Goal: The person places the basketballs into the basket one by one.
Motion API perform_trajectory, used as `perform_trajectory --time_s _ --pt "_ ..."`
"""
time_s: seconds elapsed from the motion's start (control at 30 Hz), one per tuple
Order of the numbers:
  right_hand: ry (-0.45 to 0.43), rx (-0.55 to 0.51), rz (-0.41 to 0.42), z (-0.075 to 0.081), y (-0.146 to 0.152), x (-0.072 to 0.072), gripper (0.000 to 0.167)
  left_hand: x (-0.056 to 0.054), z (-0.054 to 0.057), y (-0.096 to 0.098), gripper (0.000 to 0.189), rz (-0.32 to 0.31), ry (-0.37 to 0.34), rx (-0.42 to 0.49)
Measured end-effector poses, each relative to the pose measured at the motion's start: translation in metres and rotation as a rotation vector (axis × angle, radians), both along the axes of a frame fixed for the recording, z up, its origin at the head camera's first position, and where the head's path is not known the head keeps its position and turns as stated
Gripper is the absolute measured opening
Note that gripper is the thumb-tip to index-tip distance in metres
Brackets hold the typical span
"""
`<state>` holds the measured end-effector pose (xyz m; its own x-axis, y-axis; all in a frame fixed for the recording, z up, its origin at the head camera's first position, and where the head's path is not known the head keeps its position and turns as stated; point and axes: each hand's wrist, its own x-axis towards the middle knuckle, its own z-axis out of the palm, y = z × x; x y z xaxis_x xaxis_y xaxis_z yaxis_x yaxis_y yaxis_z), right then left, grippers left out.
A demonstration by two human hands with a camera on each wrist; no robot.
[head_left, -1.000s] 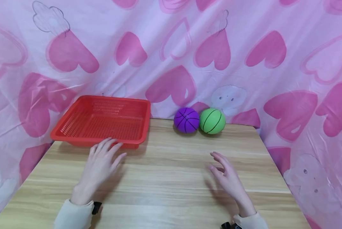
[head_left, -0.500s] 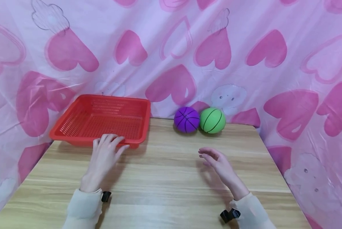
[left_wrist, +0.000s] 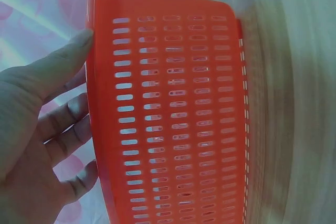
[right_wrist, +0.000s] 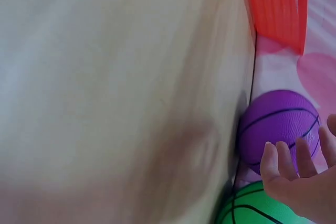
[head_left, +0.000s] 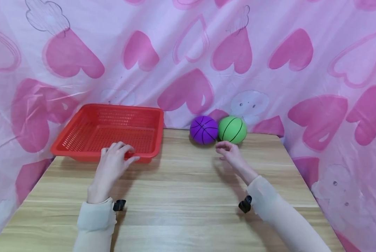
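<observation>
A red plastic basket (head_left: 122,154) with slotted walls stands at the table's back left. My left hand (head_left: 112,164) is at its front rim, fingers bent over the edge and thumb outside; in the left wrist view the thumb tip meets the rim (left_wrist: 94,77) and the fingertips pass partly behind it. A purple ball (head_left: 203,129) and a green ball (head_left: 232,129), both with black basketball lines, sit side by side at the back edge. My right hand (head_left: 233,157) hovers before them, fingers loosely bent and holding nothing; it overlaps the purple ball (right_wrist: 278,124) in the right wrist view.
A wooden table (head_left: 175,196) lies under everything. Directly behind its back edge hangs a pink curtain (head_left: 181,45) printed with hearts. Black straps (head_left: 245,204) with small devices show at both wrists.
My right hand has moved forward and slightly left, toward the two balls. My left hand has come in against the basket's front rim, its fingers bending over it. Basket and balls stay put.
</observation>
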<state>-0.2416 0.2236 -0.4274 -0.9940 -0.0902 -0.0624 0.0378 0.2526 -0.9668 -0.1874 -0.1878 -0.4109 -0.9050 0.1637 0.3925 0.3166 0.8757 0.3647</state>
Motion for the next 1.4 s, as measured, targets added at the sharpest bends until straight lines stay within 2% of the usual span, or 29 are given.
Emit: perform_trajectory --time_s 0.1,0.2,0.3,0.43,0.57,0.77,0.93,1.07,1.27,1.4 --pt "0.026 0.034 -0.052 0.009 0.002 -0.016 0.037 -0.003 0.003 0.003 0.038 -0.022 -0.045 -0.005" --pt "0.076 0.108 -0.066 0.017 -0.003 -0.027 0.047 -0.005 0.007 0.004 0.040 -0.033 -0.074 -0.012" --pt "0.158 0.240 -0.059 0.023 -0.018 -0.038 0.061 -0.002 0.008 0.000 0.036 -0.027 -0.080 -0.010" --pt "0.276 0.431 -0.079 0.022 -0.041 -0.050 0.082 0.001 0.007 -0.005 0.032 -0.023 -0.084 0.005" --pt "0.350 0.524 -0.126 0.016 -0.058 -0.062 0.092 0.001 0.005 -0.007 0.031 -0.022 -0.077 0.016" --pt "0.379 0.519 -0.166 0.010 -0.062 -0.078 0.095 -0.004 0.006 -0.006 0.031 -0.039 -0.070 0.002" --pt "0.400 0.489 -0.129 0.007 -0.058 -0.091 0.099 -0.005 0.007 -0.005 0.032 -0.036 -0.077 0.002" --pt "0.405 0.508 -0.105 0.003 -0.052 -0.098 0.103 -0.003 0.006 -0.004 0.032 -0.041 -0.081 -0.007" --pt "0.417 0.503 -0.111 -0.005 -0.043 -0.104 0.097 -0.004 0.004 -0.001 0.032 -0.065 -0.065 -0.023" --pt "0.463 0.487 -0.084 -0.012 -0.047 -0.108 0.089 -0.001 0.004 -0.004 0.032 -0.041 -0.068 -0.022"
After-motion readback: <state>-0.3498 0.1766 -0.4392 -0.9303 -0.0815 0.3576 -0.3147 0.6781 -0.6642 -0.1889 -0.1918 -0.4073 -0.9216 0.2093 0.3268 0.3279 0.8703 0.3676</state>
